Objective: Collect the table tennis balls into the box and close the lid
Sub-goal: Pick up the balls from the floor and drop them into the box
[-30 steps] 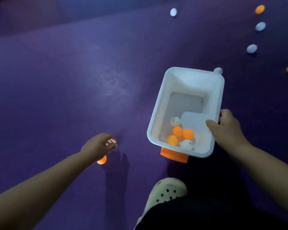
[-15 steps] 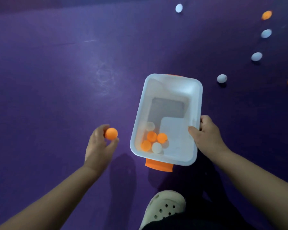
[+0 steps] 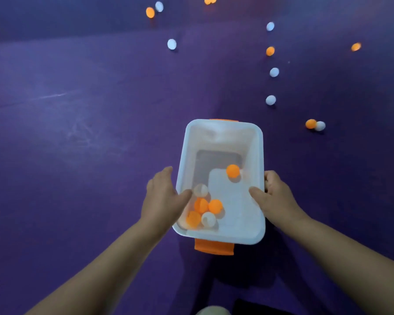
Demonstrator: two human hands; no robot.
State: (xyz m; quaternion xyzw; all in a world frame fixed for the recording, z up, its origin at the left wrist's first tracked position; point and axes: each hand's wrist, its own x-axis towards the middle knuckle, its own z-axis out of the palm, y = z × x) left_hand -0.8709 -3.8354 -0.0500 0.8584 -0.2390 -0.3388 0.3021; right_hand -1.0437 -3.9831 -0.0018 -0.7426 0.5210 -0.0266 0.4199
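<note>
Right hand (image 3: 274,197) grips box (image 3: 258,155) rim (thumb inside), left hand (image 3: 163,198) spread.

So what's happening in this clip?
A person is gathering table tennis balls off a purple floor into a white box. The right hand grips the box's rim; the left hand is open at the other side. Six balls lie inside, one orange ball apart from the rest. Many remain scattered, and no lid is on.
</note>
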